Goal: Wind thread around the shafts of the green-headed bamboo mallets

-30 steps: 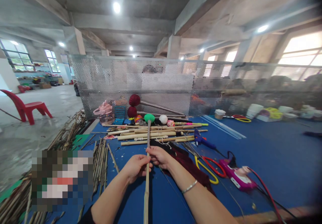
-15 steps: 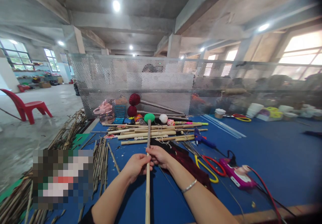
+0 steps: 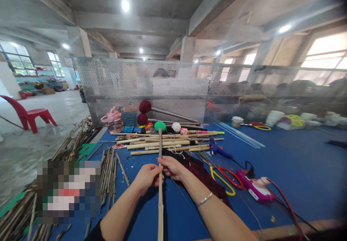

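A pale wooden stick [image 3: 161,197] points straight away — the left hand [image 3: 148,176] and right hand [image 3: 172,168] pinch it between fingers, right nearer the round green ball [image 3: 160,126].

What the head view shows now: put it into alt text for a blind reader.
A person's left grip and right grip hold a long stick with a green ball at its far end, over a blue table. Loose sticks lie beyond; scissors and a glue gun lie to the right; a perforated screen stands behind.
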Tool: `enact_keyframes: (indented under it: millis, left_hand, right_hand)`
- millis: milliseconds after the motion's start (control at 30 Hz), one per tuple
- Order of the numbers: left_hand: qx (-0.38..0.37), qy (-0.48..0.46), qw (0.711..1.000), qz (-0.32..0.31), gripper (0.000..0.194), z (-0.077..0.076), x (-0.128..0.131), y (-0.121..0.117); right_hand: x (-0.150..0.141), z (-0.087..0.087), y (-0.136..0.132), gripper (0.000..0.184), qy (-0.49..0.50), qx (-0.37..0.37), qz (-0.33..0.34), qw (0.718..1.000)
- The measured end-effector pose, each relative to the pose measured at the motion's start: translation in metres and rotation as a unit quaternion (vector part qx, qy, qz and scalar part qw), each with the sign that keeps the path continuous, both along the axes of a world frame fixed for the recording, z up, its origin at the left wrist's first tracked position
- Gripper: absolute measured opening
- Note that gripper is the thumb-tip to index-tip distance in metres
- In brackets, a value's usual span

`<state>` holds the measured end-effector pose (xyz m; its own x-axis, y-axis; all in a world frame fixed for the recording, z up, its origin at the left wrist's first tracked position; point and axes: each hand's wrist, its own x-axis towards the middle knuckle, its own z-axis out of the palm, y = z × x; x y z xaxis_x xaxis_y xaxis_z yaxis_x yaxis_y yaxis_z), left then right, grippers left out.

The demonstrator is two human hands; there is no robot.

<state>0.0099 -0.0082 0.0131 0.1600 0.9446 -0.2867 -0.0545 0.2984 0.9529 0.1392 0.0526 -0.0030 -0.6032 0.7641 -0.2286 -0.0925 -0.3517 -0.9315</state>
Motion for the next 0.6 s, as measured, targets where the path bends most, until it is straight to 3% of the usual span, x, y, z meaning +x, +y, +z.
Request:
enact_keyframes:
  millis: [133, 333, 600]
  left_hand:
    - [-0.047, -0.026, 0.998, -0.021, 0.041, 0.0006, 0.0009, -0.0006]
    - [0.052, 0.098, 0.993, 0.028, 0.041, -0.0035, -0.0006, 0.0013]
    - [-0.05, -0.059, 0.996, -0.038, 0.041, 0.0043, -0.0016, -0.0015]
  right_hand:
    - [-0.0006, 0.0004, -0.0011, 0.04, -0.009, -0.002, -0.012, 1.0]
    - [-0.0055, -0.0047, 0.0004, 0.04, -0.03, 0.024, -0.035, 0.999]
    - [0.0013, 0.0046, -0.0021, 0.04, 0.011, -0.014, 0.006, 1.0]
